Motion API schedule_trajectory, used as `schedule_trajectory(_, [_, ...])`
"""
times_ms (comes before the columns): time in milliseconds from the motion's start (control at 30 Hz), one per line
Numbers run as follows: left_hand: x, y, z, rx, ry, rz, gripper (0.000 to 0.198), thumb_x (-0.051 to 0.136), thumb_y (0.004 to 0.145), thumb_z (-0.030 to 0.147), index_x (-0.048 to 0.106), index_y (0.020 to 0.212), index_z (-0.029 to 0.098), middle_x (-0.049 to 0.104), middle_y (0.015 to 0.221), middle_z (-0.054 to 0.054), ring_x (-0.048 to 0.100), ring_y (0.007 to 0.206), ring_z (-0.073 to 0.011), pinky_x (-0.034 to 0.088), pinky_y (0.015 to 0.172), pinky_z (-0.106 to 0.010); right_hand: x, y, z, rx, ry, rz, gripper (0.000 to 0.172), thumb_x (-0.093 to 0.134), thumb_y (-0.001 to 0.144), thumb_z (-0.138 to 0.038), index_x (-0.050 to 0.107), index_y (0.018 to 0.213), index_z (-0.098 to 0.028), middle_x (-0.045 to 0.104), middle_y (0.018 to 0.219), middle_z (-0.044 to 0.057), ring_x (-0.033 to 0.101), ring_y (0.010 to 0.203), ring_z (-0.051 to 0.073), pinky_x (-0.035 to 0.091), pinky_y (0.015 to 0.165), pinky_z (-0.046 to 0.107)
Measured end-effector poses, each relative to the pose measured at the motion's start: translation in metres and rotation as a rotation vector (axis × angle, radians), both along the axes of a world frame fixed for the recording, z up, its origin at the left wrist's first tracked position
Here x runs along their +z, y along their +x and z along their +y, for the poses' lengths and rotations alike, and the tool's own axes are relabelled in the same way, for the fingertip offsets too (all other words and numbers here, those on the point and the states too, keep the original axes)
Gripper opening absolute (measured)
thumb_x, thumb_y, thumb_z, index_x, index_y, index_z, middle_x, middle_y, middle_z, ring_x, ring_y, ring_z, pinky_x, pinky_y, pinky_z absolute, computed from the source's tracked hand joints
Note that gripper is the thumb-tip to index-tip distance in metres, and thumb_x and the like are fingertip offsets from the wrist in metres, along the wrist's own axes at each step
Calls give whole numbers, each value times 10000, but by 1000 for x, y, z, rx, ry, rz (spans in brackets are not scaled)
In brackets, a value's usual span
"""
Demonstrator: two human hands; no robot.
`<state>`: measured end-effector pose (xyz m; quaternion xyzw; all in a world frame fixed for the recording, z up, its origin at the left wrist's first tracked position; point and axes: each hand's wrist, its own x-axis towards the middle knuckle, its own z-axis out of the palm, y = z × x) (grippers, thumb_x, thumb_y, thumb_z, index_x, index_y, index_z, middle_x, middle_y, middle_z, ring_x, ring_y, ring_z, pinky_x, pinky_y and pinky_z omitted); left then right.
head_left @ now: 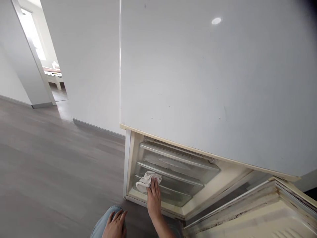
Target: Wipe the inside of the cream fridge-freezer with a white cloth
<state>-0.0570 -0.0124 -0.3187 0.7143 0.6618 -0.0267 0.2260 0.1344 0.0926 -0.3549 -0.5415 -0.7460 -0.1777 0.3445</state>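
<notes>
- White cloth [148,181] bunched under my flat right hand [154,198], pressed against the clear plastic drawer [173,172] low in the fridge [210,82]
- My left hand [115,225] lies open on my jeans [104,219]
- Grey floor [59,158] beside

Bright light, glare on fridge door [216,20]
</notes>
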Motion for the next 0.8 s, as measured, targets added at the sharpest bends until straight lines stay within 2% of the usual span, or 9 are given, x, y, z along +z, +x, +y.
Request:
schedule_trajectory(133, [-4, 1, 2, 3, -17, -20, 646, 317, 796, 161, 441, 1430, 140, 545, 1461, -68, 381, 1427, -263, 188, 1241, -541, 8, -23, 20, 13, -43, -26, 557, 436, 859, -23, 565, 1348, -256, 459, 1495, 51, 420, 1368, 310, 451, 1024, 476])
schedule_trajectory(267, [-3, 3, 0, 12, -21, -30, 630, 314, 796, 154, 478, 1404, 145, 546, 1459, -70, 373, 1431, -260, 168, 1240, -546, 23, -40, 49, 266, -208, -233, 629, 426, 869, -39, 425, 1461, -249, 429, 1515, 39, 593, 1144, 236, 508, 947, 405])
schedule_trajectory(367, [-2, 5, -2, 18, -6, -31, 607, 310, 807, 157, 504, 1382, 141, 565, 1442, -72, 375, 1428, -259, 158, 1239, -539, 24, -31, 57, 366, -241, -343, 629, 433, 874, -46, 376, 1485, -183, 466, 1488, 66, 612, 1059, 215, 524, 923, 381])
schedule_trajectory(467, [-3, 6, -3, 30, 18, -40, 585, 305, 820, 162, 529, 1359, 138, 585, 1420, -73, 382, 1422, -257, 151, 1238, -530, 16, -1, 49, 395, -201, -393, 663, 436, 863, -22, 333, 1500, -174, 540, 1428, 50, 598, 1081, 200, 529, 928, 368])
schedule_trajectory(533, [-3, 6, -3, 27, 8, -41, 579, 302, 825, 166, 531, 1357, 134, 588, 1417, -75, 379, 1423, -257, 147, 1238, -525, 9, 27, 40, 365, -161, -406, 691, 422, 846, 6, 335, 1499, -202, 549, 1421, 22, 603, 1054, 186, 534, 913, 363])
schedule_trajectory(633, [-3, 6, -3, 13, -11, -26, 584, 295, 830, 167, 517, 1368, 126, 573, 1432, -80, 362, 1434, -259, 136, 1241, -527, -3, 76, 21, 235, -105, -423, 734, 370, 808, 47, 379, 1479, -251, 549, 1420, -8, 610, 1032, 184, 525, 909, 372])
schedule_trajectory(800, [2, 9, 0, 5, -16, -23, 575, 311, 832, 192, 525, 1362, 129, 564, 1439, -90, 366, 1433, -265, 139, 1240, -534, -27, 153, -16, -49, 34, -375, 728, 352, 750, 50, 555, 1355, -300, 591, 1367, -18, 529, 1225, 214, 459, 990, 398])
